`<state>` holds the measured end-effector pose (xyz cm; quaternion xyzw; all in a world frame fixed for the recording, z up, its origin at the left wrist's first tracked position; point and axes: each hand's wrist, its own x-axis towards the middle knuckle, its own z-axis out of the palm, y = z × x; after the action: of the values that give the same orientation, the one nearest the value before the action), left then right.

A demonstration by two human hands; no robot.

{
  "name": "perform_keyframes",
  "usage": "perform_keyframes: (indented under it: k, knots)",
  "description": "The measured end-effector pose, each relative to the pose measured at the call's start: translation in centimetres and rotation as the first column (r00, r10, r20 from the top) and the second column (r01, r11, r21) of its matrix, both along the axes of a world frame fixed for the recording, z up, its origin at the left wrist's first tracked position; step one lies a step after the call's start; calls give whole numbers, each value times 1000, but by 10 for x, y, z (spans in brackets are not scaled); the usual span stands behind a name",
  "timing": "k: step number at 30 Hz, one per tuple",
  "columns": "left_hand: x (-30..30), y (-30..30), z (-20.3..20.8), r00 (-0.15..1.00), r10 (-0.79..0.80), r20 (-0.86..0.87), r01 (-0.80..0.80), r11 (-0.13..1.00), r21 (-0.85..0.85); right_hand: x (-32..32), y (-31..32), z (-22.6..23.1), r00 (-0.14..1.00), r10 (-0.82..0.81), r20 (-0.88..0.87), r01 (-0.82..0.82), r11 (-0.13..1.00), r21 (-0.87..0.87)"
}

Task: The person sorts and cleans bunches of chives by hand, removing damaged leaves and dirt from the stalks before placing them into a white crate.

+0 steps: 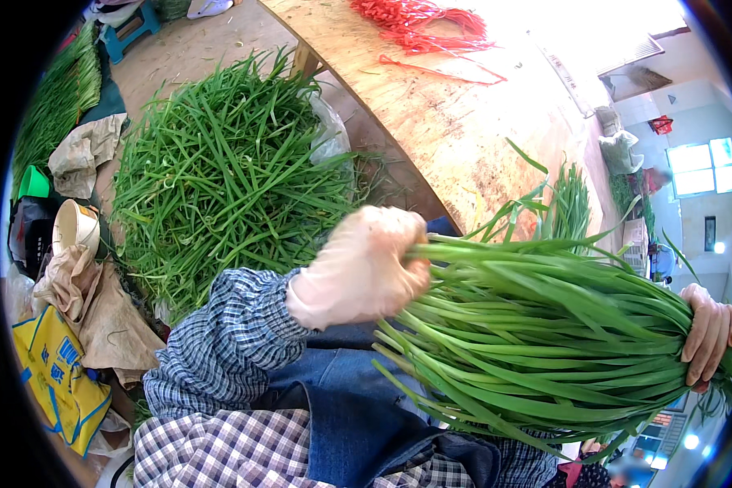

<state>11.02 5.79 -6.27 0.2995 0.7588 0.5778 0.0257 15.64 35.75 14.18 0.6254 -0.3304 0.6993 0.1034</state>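
A thick bundle of long green garlic chives (537, 325) lies across my lap, stems to the left and leaf tips to the right. My right hand (709, 335), gloved, is wrapped round the leafy end at the far right. At the stem end my left hand (366, 264), in a thin pale glove and slightly blurred, is closed in a fist round a few chives that run into the bundle. What lies inside its curled fingers is partly hidden. Left of the bundle stands a big heap of loose chives (228, 179), spilling round a clear plastic bag (329, 130).
A wooden table (431, 122) bears red ties (423, 24) and a smaller chive bunch (571, 203) near its edge. At left are a white tub (76, 228), brown cloths (110, 325), a yellow bag (61, 378), more chives (57, 106) and a blue stool (130, 32). Another person (618, 472) sits lower right.
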Motion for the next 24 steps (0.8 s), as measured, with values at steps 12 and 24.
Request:
perform_keyframes:
  k: [12,24]
  knots:
    - [13,-74,-8,887,225,-403,-344,904,-253,15,-8,11,996,-83,14,84,996,-36]
    - [26,8,-15,920,30,-391,-48,998,-36,12,-15,10,999,47,-21,-48,996,-70]
